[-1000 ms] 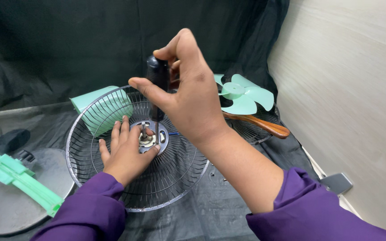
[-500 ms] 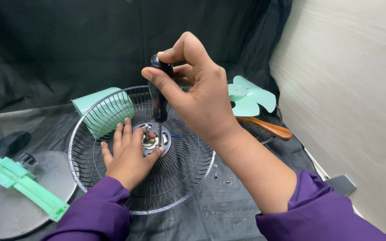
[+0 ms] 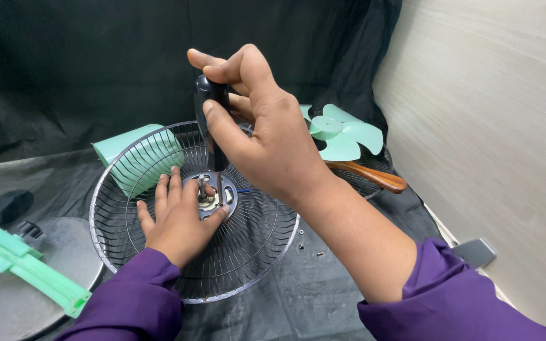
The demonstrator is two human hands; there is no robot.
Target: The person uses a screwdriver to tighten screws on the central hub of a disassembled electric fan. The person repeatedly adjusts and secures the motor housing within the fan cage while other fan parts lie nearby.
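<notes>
Black screwdriver [image 3: 213, 120] clenched tight in right hand [image 3: 266, 142], left hand [image 3: 175, 218] flat on wire grille [image 3: 248, 246]; tip could slip, tilted shaft.

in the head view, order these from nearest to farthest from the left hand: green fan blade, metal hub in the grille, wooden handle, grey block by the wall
From the left hand:
1. Metal hub, touching its fingers at the grille centre.
2. Green fan blade, back right, behind the right hand.
3. Wooden handle, right, just under the blade; close to call with it.
4. Grey block, far right by the wall.
</notes>
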